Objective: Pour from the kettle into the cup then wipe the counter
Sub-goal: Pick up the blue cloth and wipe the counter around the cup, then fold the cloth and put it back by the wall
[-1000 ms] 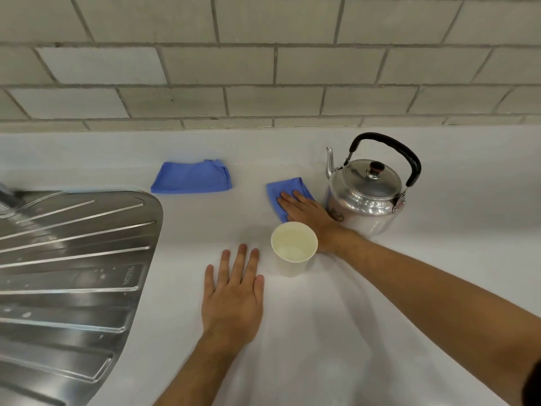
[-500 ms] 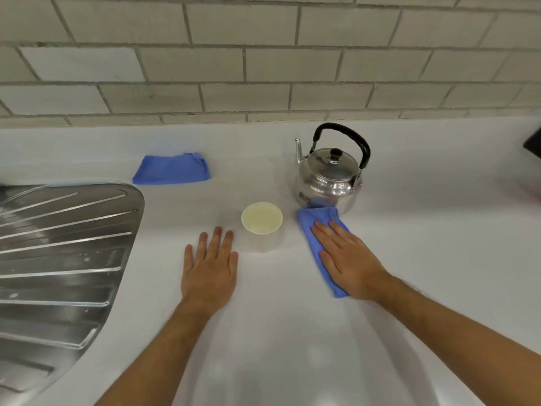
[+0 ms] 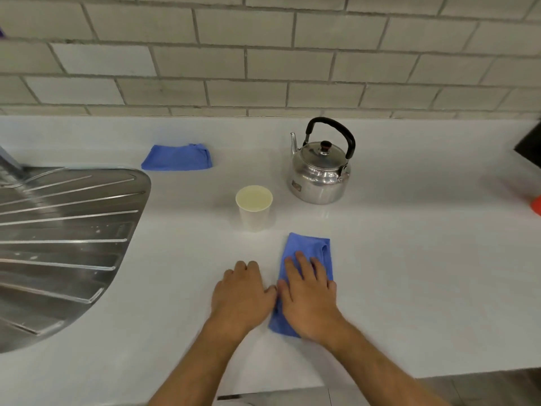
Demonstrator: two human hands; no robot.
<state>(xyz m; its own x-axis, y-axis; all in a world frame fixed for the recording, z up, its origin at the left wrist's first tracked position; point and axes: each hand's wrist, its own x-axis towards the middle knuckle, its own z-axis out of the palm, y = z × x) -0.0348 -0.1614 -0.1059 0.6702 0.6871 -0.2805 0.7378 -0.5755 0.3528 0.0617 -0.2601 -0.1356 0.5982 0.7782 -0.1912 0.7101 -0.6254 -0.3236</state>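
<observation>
A steel kettle with a black handle stands upright on the white counter, spout facing left. A pale paper cup sits to its front left, with liquid inside. My right hand lies flat on a folded blue cloth, pressing it onto the counter in front of the cup and kettle. My left hand rests on the counter right beside it, fingers curled under, touching the cloth's left edge and holding nothing.
A second folded blue cloth lies at the back near the tiled wall. A steel sink drainboard fills the left side. A red object and a dark object show at the right edge. The counter's front edge runs near my forearms.
My right hand has dragged the cloth from behind the cup, past the kettle's front, toward me. My left hand has drawn back and curled its fingers, now beside the cloth.
</observation>
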